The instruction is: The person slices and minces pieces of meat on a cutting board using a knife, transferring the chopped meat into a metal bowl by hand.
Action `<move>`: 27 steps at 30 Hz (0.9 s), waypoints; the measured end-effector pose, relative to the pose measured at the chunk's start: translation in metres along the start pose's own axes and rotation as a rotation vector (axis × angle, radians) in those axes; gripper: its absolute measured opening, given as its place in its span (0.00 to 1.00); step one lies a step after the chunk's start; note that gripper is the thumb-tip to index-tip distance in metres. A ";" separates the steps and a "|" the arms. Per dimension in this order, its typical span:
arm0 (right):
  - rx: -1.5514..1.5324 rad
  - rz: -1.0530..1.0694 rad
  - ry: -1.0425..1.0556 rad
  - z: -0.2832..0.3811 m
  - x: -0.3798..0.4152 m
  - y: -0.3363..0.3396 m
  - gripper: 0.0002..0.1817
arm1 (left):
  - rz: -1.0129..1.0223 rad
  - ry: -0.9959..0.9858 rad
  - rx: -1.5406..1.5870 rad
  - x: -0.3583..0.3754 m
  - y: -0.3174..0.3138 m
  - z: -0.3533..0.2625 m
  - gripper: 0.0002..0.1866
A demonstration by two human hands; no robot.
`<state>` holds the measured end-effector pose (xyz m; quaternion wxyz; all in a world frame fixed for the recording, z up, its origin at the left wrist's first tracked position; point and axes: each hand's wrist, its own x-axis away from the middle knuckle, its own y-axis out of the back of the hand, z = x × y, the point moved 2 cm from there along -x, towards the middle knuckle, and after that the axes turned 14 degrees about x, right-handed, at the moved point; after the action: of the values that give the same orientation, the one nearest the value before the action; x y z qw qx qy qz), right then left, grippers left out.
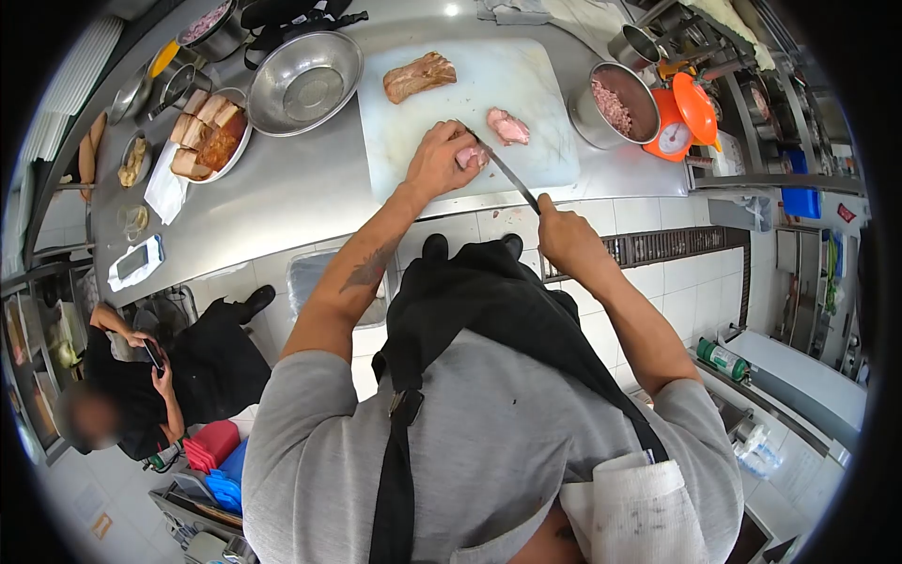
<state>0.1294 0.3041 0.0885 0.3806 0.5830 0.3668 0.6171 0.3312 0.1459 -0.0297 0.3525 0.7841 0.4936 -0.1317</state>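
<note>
My left hand [440,160] is closed on a small piece of pinkish meat [472,158] near the front of the white cutting board [540,85]. In my right hand [569,240] is the handle of a long knife [512,179], its blade slanting up and left to the meat beside my left fingers. A cut slice of meat [508,126] lies just to the right on the board. Farther back rests a larger browned piece of meat [419,77]. My fingers partly hide the held piece.
Left of the board sits a wide metal bowl [282,58]; beyond it is a plate with browned pork chunks [193,146]. At right stand a metal pot of diced meat [587,117] and an orange scale [669,132]. A seated person [178,362] at lower left holds a phone.
</note>
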 end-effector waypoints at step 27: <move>-0.135 -0.041 -0.010 0.019 -0.078 -0.029 0.20 | 0.001 -0.017 -0.041 0.000 0.001 -0.004 0.14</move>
<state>0.1521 0.2467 0.0287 0.4332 0.5517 0.3342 0.6295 0.3315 0.1485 -0.0268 0.3728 0.7756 0.4930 -0.1279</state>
